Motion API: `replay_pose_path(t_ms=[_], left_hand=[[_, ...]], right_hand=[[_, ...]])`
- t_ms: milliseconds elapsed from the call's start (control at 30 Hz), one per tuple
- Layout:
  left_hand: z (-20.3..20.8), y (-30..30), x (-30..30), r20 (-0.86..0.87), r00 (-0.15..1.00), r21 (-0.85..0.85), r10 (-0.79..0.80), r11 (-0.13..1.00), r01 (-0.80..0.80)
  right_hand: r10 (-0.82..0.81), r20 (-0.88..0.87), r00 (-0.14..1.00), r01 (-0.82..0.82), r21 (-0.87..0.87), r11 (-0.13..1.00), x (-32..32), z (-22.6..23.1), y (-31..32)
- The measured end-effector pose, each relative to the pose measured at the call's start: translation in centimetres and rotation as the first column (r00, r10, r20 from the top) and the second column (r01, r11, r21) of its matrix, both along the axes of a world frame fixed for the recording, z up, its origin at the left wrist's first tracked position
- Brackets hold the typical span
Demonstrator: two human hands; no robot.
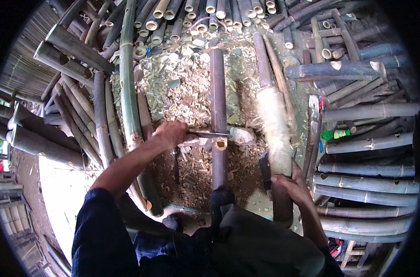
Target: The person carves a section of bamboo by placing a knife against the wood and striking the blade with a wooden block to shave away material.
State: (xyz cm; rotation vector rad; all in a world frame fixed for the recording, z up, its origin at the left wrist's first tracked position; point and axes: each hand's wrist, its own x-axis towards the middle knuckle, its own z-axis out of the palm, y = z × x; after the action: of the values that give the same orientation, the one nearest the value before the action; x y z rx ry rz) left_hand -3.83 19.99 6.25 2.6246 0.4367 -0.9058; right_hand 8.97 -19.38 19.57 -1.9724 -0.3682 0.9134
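A dark bamboo pole (218, 92) runs lengthwise in front of me, its near end by my lap. It has a pale-edged cut hole (220, 144). My left hand (172, 134) is closed round the handle of a knife-like tool, whose flat metal blade (214, 135) lies across the pole just beyond the hole. To the right, my right hand (290, 182) grips the near part of a thick, pale wooden club (277, 129), which is smeared by motion. Under or behind the club, another dark bamboo pole (264, 60) is partly hidden.
Wood chips (182, 97) cover the ground. A green bamboo pole (127, 83) lies left; stacked bamboo (371, 168) lines the right side. Several cut bamboo ends (201, 27) face me at the back. A dark-bladed tool (265, 171) lies beside the club, near a green bottle (335, 134).
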Motion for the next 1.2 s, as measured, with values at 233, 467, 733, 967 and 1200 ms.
replay_pose_path(t_ms=[233, 467, 733, 967, 1200], left_hand=[[-4.0, -2.4, -7.1, 0.471, 0.860, 0.092, -0.196, 0.981, 0.173], [-1.9, 1.2, -5.9, 0.490, 0.864, -0.114, 0.112, 0.991, -0.063], [0.0, 2.3, -3.9, 0.263, 0.961, -0.025, 0.081, 0.997, -0.077], [0.5, 2.5, -4.3, 0.210, 0.972, -0.042, 0.102, 0.995, -0.095], [-3.0, 2.4, -3.6, 0.272, 0.961, 0.053, 0.052, 0.996, -0.068]], right_hand=[[-0.119, 0.063, 0.991, 0.114, 0.087, 0.990, 0.0, -0.4, 0.5], [0.028, 0.007, 1.000, -0.029, 0.057, 0.998, -0.3, -0.4, 2.7], [0.153, 0.033, 0.988, -0.155, 0.078, 0.985, -0.3, -0.1, 6.0], [0.235, 0.294, 0.927, -0.257, 0.040, 0.966, -0.8, 0.1, 9.2], [0.722, 0.223, 0.655, -0.496, -0.595, 0.633, 2.1, -1.9, 12.8]])
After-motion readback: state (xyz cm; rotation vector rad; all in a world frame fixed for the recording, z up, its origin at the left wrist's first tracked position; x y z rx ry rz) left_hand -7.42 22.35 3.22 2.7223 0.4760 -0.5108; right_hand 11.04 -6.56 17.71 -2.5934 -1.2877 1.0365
